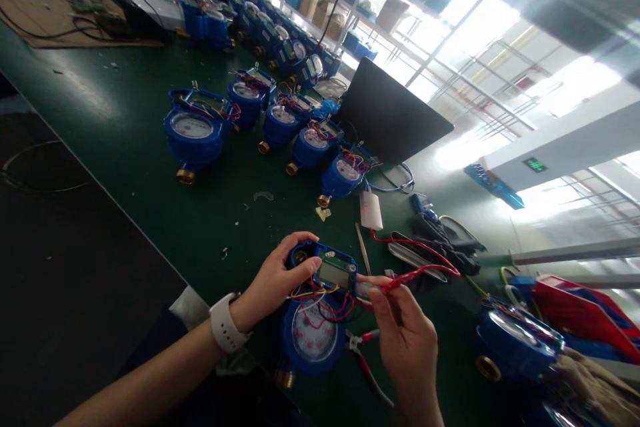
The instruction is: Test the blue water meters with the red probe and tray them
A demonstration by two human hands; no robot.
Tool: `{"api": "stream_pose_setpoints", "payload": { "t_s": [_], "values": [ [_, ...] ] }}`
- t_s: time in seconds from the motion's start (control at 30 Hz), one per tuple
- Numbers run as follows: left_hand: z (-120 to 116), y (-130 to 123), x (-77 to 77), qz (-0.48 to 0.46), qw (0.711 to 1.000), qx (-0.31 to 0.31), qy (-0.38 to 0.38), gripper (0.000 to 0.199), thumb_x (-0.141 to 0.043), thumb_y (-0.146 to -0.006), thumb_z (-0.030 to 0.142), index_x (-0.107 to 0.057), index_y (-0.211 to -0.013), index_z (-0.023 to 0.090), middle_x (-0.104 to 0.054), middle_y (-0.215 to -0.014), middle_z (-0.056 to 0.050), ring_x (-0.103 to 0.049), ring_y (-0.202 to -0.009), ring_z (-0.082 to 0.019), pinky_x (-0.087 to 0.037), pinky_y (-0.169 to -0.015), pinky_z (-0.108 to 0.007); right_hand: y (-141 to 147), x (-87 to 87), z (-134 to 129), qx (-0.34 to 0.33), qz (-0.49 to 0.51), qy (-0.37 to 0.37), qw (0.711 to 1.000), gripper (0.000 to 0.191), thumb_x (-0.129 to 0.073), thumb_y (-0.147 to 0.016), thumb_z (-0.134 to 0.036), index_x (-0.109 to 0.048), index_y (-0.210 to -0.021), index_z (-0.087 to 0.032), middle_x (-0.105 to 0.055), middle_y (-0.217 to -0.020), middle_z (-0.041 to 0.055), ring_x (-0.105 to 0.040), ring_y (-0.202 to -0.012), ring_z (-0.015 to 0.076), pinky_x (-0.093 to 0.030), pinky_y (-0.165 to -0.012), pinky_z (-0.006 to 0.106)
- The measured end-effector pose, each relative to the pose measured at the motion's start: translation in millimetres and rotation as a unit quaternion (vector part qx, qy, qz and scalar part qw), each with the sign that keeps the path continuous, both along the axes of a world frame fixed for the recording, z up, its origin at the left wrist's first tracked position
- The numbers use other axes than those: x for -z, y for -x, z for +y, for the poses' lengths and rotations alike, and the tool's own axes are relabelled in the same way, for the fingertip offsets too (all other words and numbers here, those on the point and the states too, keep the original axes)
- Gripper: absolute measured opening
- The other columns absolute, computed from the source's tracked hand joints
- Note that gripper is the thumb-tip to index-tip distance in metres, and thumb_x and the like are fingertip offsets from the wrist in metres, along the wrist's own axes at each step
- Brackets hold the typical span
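In the head view, a blue water meter (314, 340) with a round clear dial lies at the lower middle, its electronics compartment exposed. My left hand (273, 283) grips that compartment's upper left side, thumb resting by the green circuit board with a small grey display (334, 273). Red, yellow and black wires loop between board and dial. My right hand (407, 330) pinches a small pale connector (364, 289) at the end of a red cable (425, 271), held against or close to the board's right edge. Whether it is plugged in I cannot tell.
Pliers (367, 367) lie right of the meter. The red cable leads to a white box (371, 211) near a dark laptop (393, 113). More water meters (195, 130) stand in rows behind; another meter (517, 340) and a red bin (580, 313) are at right.
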State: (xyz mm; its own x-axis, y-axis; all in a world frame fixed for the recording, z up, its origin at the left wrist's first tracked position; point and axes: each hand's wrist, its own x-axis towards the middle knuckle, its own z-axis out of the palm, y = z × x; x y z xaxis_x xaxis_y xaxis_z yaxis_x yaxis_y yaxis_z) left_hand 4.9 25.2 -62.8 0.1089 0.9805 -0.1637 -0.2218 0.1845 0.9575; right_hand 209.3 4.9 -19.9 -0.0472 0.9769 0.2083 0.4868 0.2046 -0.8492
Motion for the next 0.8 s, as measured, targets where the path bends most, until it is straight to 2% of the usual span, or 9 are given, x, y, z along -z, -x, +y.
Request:
{"api": "stream_pose_setpoints", "payload": {
  "t_s": [0.23,0.43,0.8],
  "values": [
    [-0.6,-0.5,-0.1,0.000,1.000,-0.003,0.002,0.036,-0.062,-0.083,0.037,-0.056,-0.116,0.022,-0.059,-0.111,-0.006,-0.058,-0.092,-0.022,-0.050,-0.078,-0.034,0.3,-2.7,3.1,-0.004,-0.011,0.012,1.000,0.014,-0.061,-0.093,-0.028,-0.072,-0.101,-0.025,-0.077,-0.100,0.0033,-0.075,-0.082,0.0179,-0.066,-0.067,0.026],
    [-1.0,-0.4,-0.1,-0.001,1.000,-0.007,0.005,0.036,-0.063,-0.083,0.036,-0.057,-0.115,0.023,-0.060,-0.109,-0.005,-0.059,-0.091,-0.022,-0.050,-0.078,-0.034,-1.5,-6.0,8.3,-0.012,-0.010,0.032,0.999,0.013,-0.063,-0.091,-0.030,-0.073,-0.096,-0.025,-0.075,-0.092,0.0023,-0.072,-0.073,0.0151,-0.066,-0.060,0.023],
    [-0.6,-1.4,-2.4,-0.010,1.000,-0.013,0.009,0.036,-0.063,-0.082,0.037,-0.057,-0.114,0.022,-0.062,-0.104,-0.005,-0.060,-0.087,-0.021,-0.052,-0.075,-0.033,0.5,-7.9,6.5,-0.003,-0.016,0.044,0.999,0.013,-0.063,-0.091,-0.031,-0.072,-0.097,-0.024,-0.073,-0.091,0.0026,-0.071,-0.075,0.0160,-0.066,-0.061,0.025]
  ]
}}
